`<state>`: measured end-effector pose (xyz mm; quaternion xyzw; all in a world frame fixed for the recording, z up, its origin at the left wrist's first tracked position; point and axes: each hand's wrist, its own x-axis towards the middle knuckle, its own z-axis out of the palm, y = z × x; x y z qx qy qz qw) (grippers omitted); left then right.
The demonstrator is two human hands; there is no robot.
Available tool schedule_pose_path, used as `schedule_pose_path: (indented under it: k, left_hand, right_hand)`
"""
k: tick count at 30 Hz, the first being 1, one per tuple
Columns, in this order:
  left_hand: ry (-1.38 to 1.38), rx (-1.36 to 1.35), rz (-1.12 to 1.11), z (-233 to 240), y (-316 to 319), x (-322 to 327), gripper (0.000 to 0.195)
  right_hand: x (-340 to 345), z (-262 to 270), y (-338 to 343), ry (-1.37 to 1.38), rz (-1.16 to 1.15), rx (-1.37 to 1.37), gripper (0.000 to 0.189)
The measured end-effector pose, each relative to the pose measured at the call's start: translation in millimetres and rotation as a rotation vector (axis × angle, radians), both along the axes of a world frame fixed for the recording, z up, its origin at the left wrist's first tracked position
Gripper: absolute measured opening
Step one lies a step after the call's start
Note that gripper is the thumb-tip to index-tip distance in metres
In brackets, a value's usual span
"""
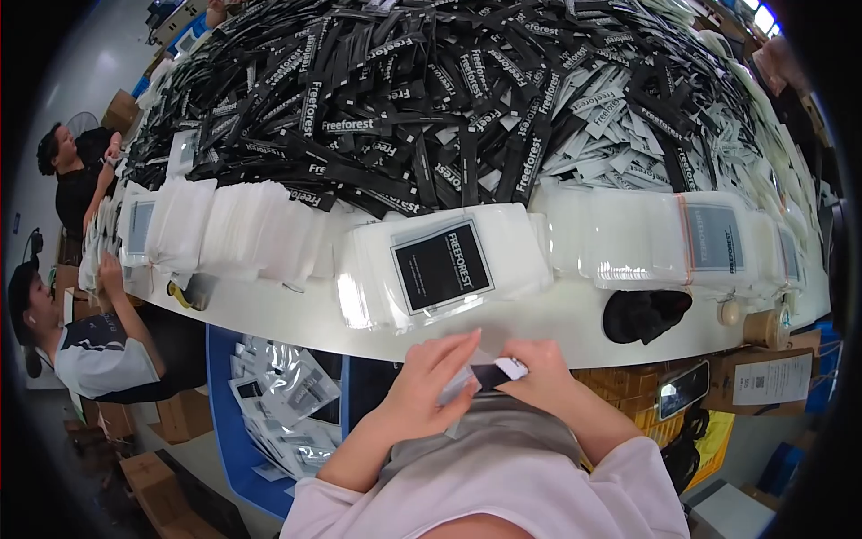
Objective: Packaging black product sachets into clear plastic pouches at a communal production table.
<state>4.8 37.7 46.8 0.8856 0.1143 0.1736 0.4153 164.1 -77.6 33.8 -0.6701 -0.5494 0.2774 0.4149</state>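
Observation:
Just in front of my body, my left hand (427, 384) holds a translucent plastic pouch (458, 385), its fingers curled round one side. My right hand (542, 374) grips a black and white packet (497, 374) whose far end lies at the pouch. Whether that end is inside the pouch or against it I cannot tell. Beyond my hands, on the white table (316, 316), lies a fanned stack of clear pouches (441, 266) with black printed panels. Behind the stack rises a large heap of slim black packets (404, 121) bearing white writing.
More pouch stacks (249, 229) stand left, and a banded stack (663, 236) right. Near the front edge sit a black cloth item (645, 316) and a tape roll (190, 293). Below are a blue bin (225, 418) of filled pouches and a yellow crate (707, 465). Two people (101, 337) work at left.

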Motion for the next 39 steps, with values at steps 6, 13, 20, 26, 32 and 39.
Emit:
schedule_pose_path:
  k: [6, 13, 20, 26, 32, 39]
  left_hand:
    - [0.014, 0.228, 0.249, -12, -10, 0, 0.087]
    - [-0.073, 0.439, 0.342, -26, -10, 12, 0.108]
    - [-0.221, 0.234, 0.321, -21, -16, 17, 0.115]
    - [-0.157, 0.373, 0.239, -16, -15, 12, 0.106]
    - [0.066, -0.197, 0.132, 18, 3, 6, 0.094]
    - [-0.027, -0.809, 0.333, 18, -4, 3, 0.053]
  right_hand:
    - [8, 23, 23, 1.207, 0.018, 0.725, 0.031]
    - [-5, 58, 13, 0.774, 0.166, 0.027, 0.035]
    - [-13, 48, 20, 0.222, -0.179, 0.281, 0.037]
    - [3, 38, 6, -0.241, 0.155, 0.215, 0.028]
    - [21, 33, 7, -0.236, 0.426, 0.066, 0.02]
    - [5, 38, 21, 0.099, -0.227, 0.232, 0.016]
